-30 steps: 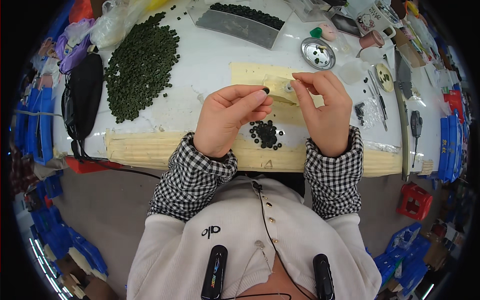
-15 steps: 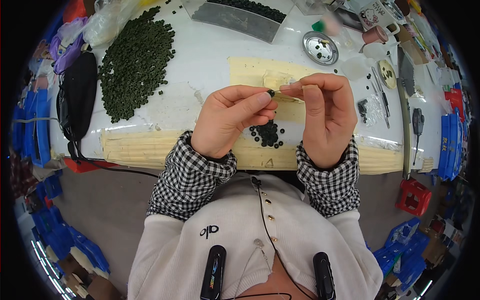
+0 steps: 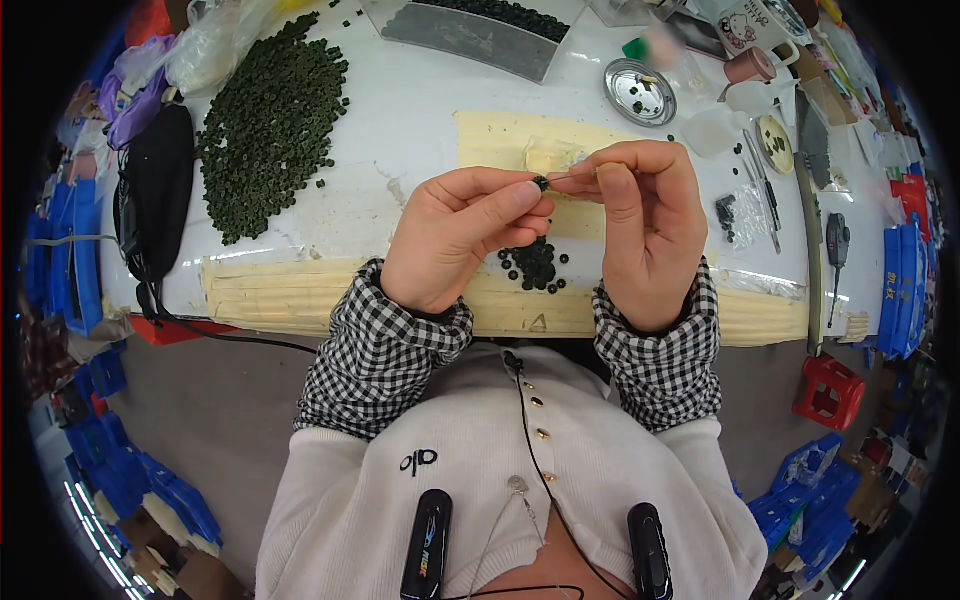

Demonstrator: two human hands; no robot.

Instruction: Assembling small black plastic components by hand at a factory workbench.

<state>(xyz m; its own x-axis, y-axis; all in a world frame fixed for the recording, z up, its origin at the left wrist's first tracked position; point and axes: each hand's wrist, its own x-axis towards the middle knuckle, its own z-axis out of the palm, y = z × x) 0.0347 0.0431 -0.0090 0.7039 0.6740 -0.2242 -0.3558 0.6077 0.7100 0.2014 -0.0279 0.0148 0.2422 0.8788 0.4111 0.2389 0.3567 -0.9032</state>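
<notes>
White tabletop (image 3: pixel 420 110) fills the upper half of the view, with grey floor and blue crates seen around its rim. At about ten o'clock from the hands a broad heap of dark green beads (image 3: pixel 270 125) is spread, and a black pouch (image 3: pixel 155 190) lies at nine o'clock beside it. A long grey tray (image 3: pixel 470 35) holding more dark beads is set at twelve o'clock, a round metal dish (image 3: pixel 640 92) at one o'clock, and tweezers and small tools (image 3: pixel 765 190) at three o'clock. A pale yellow mat (image 3: pixel 500 150) is laid beneath the hands, and a small cluster of loose dark beads (image 3: pixel 535 265) rests on it at six o'clock from the fingertips.

Compared with the frames a second and half a second ago, both hands are raised and drawn closer together, and the bead has been brought up to the tip of the thin needle or wire (image 3: pixel 570 177). The left hand (image 3: pixel 460 235) is closed in a pinch on a single dark bead (image 3: pixel 541 183), held between thumb and forefinger. The right hand (image 3: pixel 645 225) is closed in a pinch on the thin needle or wire, whose tip is pointed at nine o'clock and meets the bead. From this it is judged that the threading of this bead is at the point of entry; whether the tip is already through the hole cannot be told.
</notes>
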